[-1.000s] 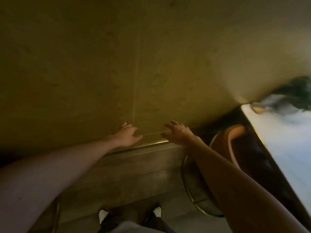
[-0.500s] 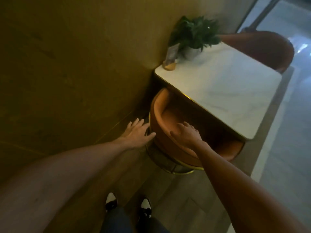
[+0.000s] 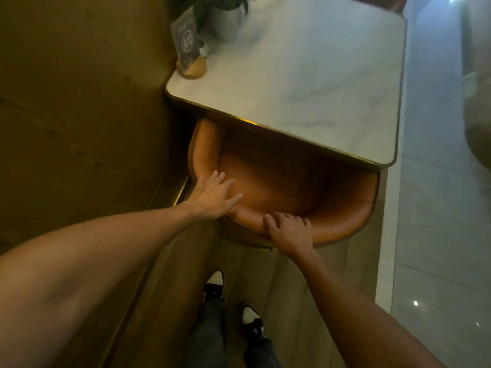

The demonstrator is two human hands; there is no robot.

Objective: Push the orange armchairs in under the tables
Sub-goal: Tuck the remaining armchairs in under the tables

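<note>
Nearest the camera, two shoes (image 3: pixel 233 306) are seen on the wooden floor (image 3: pixel 170 301), just behind the orange armchair (image 3: pixel 268 192). The chair's curved back rim is touched by both hands: the left hand (image 3: pixel 212 196) is laid on the rim's left part with fingers spread and nearly straight, nothing being clasped, while the right hand (image 3: pixel 288 231) is set on the rim's middle with fingers bent over the edge in a loose hold. The chair is already tucked partly under the white table (image 3: pixel 305 83), its seat front hidden beneath the tabletop's gold edge. From here, the chair could be skewed if the push is given unevenly, since the flat left hand could slip on the smooth leather; its left side could then be scraped against the wall (image 3: pixel 79 102), which stands just beside it. The arms could also be knocked against the table's underside or leg, which cannot be seen. A jolt to the table could topple what stands at its far left corner: a number sign (image 3: pixel 186 39) held in a round wooden base (image 3: pixel 195 69), and beyond it a white pot (image 3: pixel 227 22) in which a green plant (image 3: pixel 210 2) is kept.
</note>
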